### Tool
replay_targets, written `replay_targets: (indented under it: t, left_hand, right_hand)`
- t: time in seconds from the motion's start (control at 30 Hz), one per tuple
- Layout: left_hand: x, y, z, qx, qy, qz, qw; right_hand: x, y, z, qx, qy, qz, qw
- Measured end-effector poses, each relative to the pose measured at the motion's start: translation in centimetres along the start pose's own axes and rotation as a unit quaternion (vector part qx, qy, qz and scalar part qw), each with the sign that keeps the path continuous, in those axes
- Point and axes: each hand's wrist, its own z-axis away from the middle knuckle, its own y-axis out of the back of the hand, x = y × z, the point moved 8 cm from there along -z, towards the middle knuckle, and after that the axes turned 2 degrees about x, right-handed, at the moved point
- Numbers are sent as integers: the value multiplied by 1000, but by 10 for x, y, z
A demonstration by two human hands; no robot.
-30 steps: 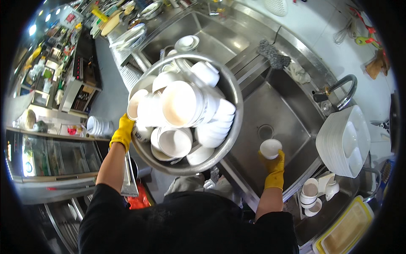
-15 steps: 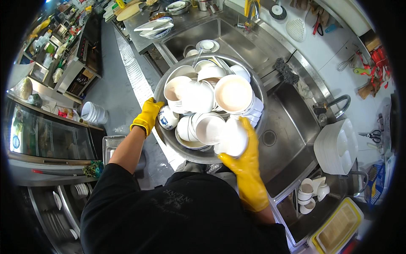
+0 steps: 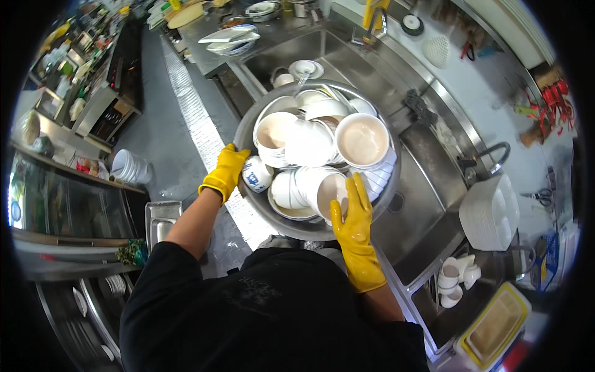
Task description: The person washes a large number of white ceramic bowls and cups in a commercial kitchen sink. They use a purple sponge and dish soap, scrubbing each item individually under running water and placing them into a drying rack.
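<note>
A large metal basin full of white crockery sits in front of me, tilted toward the left of the sinks. My left hand, in a yellow rubber glove, grips its left rim beside a blue-and-white patterned cup. My right hand, gloved the same way, rests at the near right of the pile with fingers stretched and thumb apart. Its thumb touches the mouth of a white bowl lying sideways at the end of a nested stack. Another white bowl stands mouth up just beyond.
Steel sinks run along the right, with a tap at the wall. Stacked white trays stand at the right, near small white cups. Dishes sit on the far counter. A white bucket stands on the floor at left.
The white bowl in my right hand has gone from its grasp; the fingers have straightened. The basin with its crockery and my left hand have shifted slightly right in view.
</note>
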Motion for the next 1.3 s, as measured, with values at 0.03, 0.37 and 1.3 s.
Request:
replay_targets:
  t: [0.03, 0.37, 1.3]
  left_hand:
    - [3, -7, 0, -12, -2, -9, 1000]
    - [-21, 7, -32, -2, -65, -23, 998]
    - [-78, 162, 18, 1, 29, -595, 803]
  right_hand:
    - [1, 7, 3, 2, -5, 5, 1000]
    - [147, 110, 117, 225, -289, 34, 930]
    - [557, 95, 146, 95, -635, 394, 658]
